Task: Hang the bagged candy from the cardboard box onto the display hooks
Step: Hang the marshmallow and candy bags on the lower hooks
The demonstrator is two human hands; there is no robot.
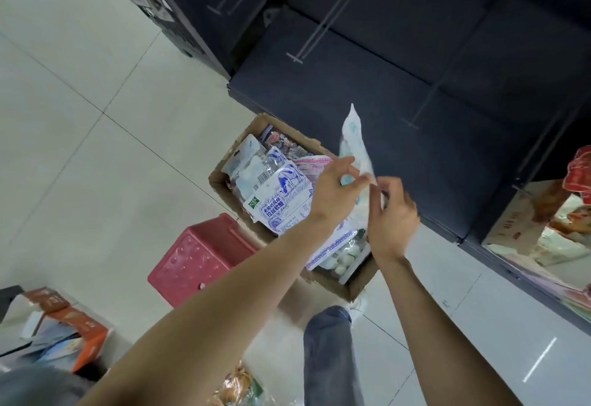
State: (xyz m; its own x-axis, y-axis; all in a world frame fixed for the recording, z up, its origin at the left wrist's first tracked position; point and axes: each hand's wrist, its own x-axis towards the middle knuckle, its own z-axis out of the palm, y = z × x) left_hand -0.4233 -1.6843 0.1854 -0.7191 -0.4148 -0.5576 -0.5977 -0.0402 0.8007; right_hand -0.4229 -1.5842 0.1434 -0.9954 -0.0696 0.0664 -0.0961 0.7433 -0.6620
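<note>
An open cardboard box point(361, 284) sits on the floor, filled with several white-and-blue candy bags point(281, 201). Above its right side I hold one pale white-and-teal candy bag point(353, 140) upright, seen nearly edge-on. My left hand point(332, 191) pinches its lower edge with thumb and fingers. My right hand point(393, 217) grips the same bag's bottom from the right. Long metal display hooks point(316, 31) stick out from the dark panel above the box, bare of goods.
A red plastic stool point(198, 258) stands just left of the box. An orange carton point(64, 335) with packets lies at the lower left. Stocked shelves with red and white packs point(563, 230) are at the right. My leg and shoe point(332, 351) stand beside the box.
</note>
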